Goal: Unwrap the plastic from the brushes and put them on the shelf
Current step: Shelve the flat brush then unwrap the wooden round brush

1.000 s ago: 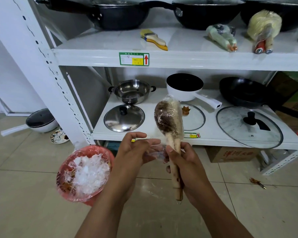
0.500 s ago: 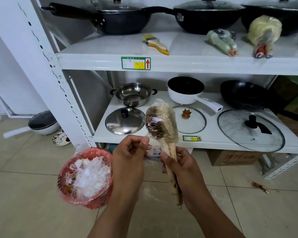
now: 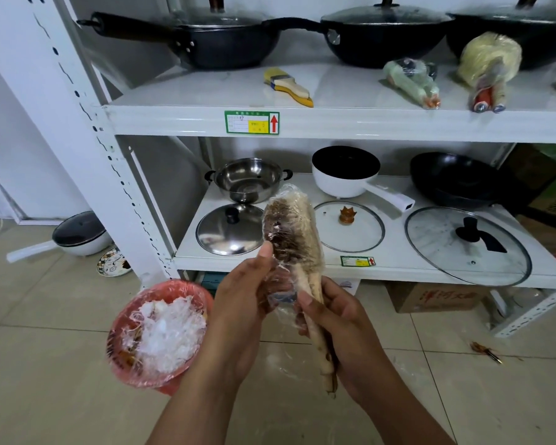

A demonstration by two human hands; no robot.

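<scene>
Moved since half a second ago: left hand [image 3: 247, 303], up from handle level to the bristle head; bundle lifted slightly with it.

Item: wrapped brushes [image 3: 289, 226], brown and pale heads bound together, wooden handles pointing down. Location: in the air, in front of the lower shelf [image 3: 395, 255], heads upright and level with its front edge.

Right hand [image 3: 341, 322]: fingers curled firmly round the handles. Purpose, as judged: steadies the bundle so the film can be pulled against it.

Left hand: thumb on the head's near side, fingers behind, pinching the plastic wrap [image 3: 280, 300], which hangs loose and crumpled at the neck. Likely searching for the free edge higher up.

Red basin [image 3: 142, 379]: below and left of the lower shelf, heaped with crumpled film; presumably the discard bin, kept within reach.

Upper shelf [image 3: 350, 123]: directly above the lower shelf. Holds one bare yellow brush [image 3: 289, 86], probably finished, and two more wrapped bundles [image 3: 411, 81] farther right, awaiting stripping.

Status: unwrapping under way; head fully covered.
</scene>
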